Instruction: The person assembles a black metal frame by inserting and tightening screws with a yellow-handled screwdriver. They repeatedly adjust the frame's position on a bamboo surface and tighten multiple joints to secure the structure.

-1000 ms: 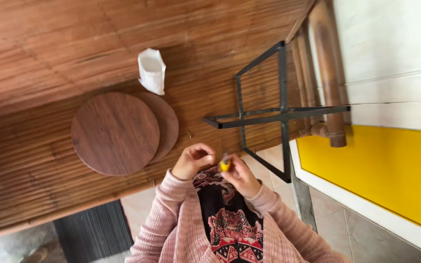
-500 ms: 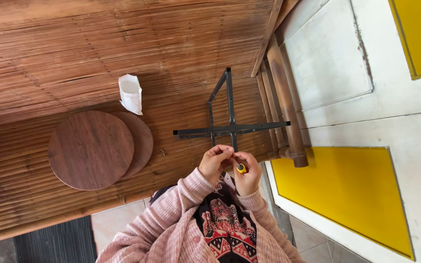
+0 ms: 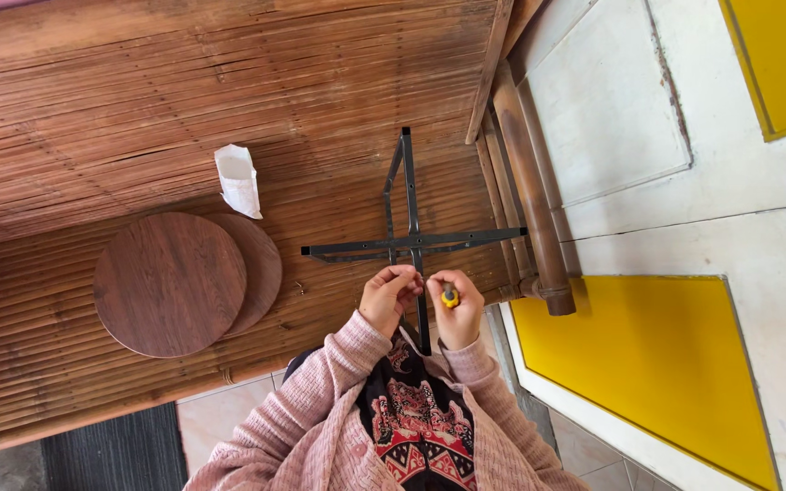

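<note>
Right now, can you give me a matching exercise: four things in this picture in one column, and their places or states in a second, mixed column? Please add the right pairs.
Things:
1. paper bag
2. round boards
3. metal frame
4. yellow-handled tool

Places or states:
a. two stacked, one partly under the other
b. in the right hand
c. crossed black bars, near the left hand
d. white, just above the boards on the bamboo surface

Pairs: 1-d, 2-a, 3-c, 4-b
</note>
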